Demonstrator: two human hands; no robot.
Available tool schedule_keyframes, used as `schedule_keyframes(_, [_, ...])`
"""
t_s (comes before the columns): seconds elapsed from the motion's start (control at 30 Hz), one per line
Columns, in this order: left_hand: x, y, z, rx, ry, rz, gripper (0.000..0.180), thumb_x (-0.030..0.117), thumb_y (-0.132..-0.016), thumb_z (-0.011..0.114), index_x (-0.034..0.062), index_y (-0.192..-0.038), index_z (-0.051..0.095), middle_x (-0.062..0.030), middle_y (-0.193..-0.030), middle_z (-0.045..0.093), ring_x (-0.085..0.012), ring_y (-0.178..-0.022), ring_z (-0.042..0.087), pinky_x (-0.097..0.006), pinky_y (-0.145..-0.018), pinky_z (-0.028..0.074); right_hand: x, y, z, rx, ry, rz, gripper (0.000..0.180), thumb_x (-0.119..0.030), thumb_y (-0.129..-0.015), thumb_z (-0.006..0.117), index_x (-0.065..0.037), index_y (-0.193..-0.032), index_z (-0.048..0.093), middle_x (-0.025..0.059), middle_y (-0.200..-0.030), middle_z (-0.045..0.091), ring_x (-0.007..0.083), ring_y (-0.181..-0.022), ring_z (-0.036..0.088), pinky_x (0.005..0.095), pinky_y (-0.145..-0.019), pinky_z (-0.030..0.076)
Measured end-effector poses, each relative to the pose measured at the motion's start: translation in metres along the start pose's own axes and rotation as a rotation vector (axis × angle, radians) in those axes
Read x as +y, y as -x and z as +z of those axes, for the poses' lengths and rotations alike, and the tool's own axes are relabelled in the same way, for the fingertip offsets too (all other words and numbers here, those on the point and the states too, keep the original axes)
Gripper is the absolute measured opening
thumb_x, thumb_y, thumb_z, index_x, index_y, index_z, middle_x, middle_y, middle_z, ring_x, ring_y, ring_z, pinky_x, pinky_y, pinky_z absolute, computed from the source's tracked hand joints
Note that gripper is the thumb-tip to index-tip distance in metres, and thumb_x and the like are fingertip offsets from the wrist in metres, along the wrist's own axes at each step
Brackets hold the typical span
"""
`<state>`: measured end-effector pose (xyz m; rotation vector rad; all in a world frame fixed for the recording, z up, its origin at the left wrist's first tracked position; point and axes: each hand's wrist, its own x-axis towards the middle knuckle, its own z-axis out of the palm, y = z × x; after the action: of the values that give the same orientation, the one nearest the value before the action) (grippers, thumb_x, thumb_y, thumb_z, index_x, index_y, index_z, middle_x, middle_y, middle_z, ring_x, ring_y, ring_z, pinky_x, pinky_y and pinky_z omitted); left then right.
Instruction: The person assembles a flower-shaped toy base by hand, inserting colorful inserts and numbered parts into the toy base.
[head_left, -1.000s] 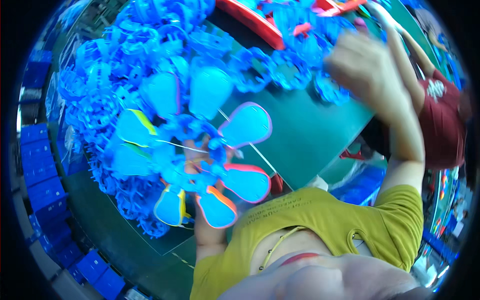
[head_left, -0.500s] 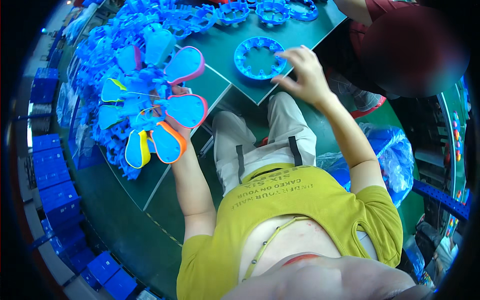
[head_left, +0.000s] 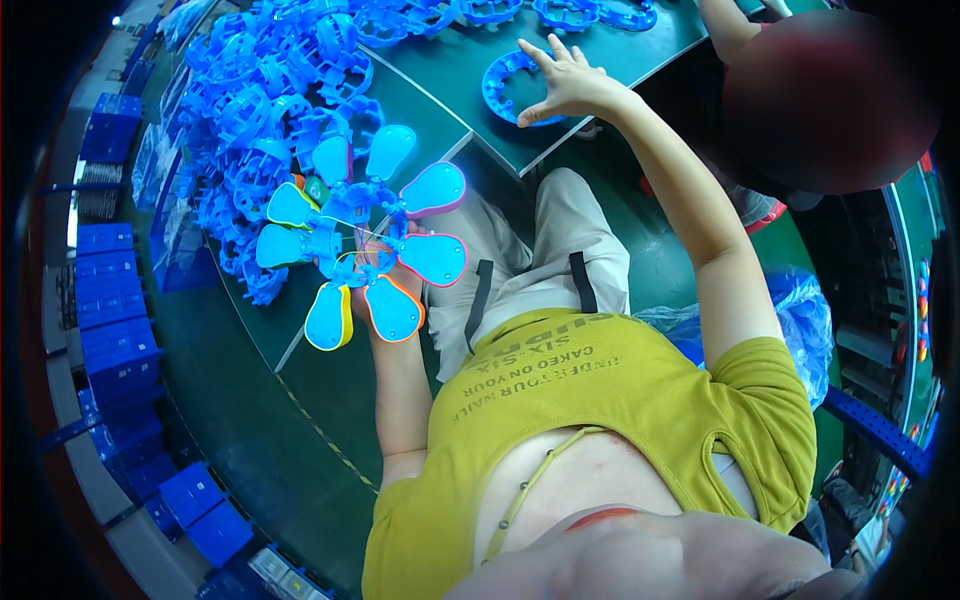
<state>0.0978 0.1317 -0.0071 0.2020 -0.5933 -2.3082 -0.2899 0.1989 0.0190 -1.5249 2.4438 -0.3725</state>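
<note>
Heap of blue plastic rings [head_left: 245, 110] in upper left. Flower toy [head_left: 352, 208] left of centre: looks light, stiff, petals perhaps fragile where joined; better hold by hub. Loose ring [head_left: 491, 88] upper middle: probably light, smooth, somewhat slippery; rim gives good hold. Right hand [head_left: 578, 88] spread wide over ring, not gripping; contact unclear. Left hand [head_left: 407, 279] behind flower toy, seems supporting; finger closure hidden, cannot tell.

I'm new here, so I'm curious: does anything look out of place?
Nothing looks clearly broken. The heap of blue parts stands out, its pieces jumbled at all angles, while one blue ring lies flat, apart from it, by the right hand.
</note>
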Motion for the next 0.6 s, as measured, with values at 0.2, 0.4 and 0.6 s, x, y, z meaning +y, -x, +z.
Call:
schedule_keyframes(0.2, [-0.005, 0.002, 0.013, -0.091, 0.000, -0.036, 0.067, 0.051, -0.098, 0.056, 0.0118, -0.150, 0.039, -0.0279, -0.131, 0.058, -0.0407, -0.120, 0.059, -0.053, -0.103, 0.048, -0.004, -0.010, 0.006, -0.051, 0.092, -0.028, 0.124, -0.084, -0.058, 0.075, -0.027, -0.159, 0.032, 0.0305, -0.161, 0.024, 0.0562, -0.137, 0.038, 0.0630, -0.102, 0.041])
schedule_keyframes(0.4, [-0.013, -0.020, 0.024, -0.066, 0.108, -0.087, 0.058, 0.038, -0.102, 0.054, 0.0142, -0.152, 0.036, -0.0259, -0.132, 0.058, -0.0382, -0.119, 0.060, -0.051, -0.102, 0.049, -0.024, 0.019, -0.008, 0.096, 0.329, 0.276, 0.104, -0.088, -0.079, 0.048, -0.014, -0.152, 0.044, 0.0372, -0.141, 0.045, 0.0550, -0.122, 0.052, 0.0632, -0.097, 0.043])
schedule_keyframes(0.6, [-0.009, -0.040, 0.015, -0.042, -0.177, -0.149, 0.069, 0.041, -0.101, 0.056, 0.0144, -0.156, 0.025, -0.0262, -0.131, 0.057, -0.0378, -0.116, 0.062, -0.050, -0.098, 0.053, 0.029, 0.002, -0.048, 0.317, 0.295, -0.368, 0.105, -0.061, -0.068, 0.083, -0.031, -0.157, 0.036, 0.0179, -0.162, 0.031, 0.0452, -0.149, 0.025, 0.0653, -0.108, 0.036])
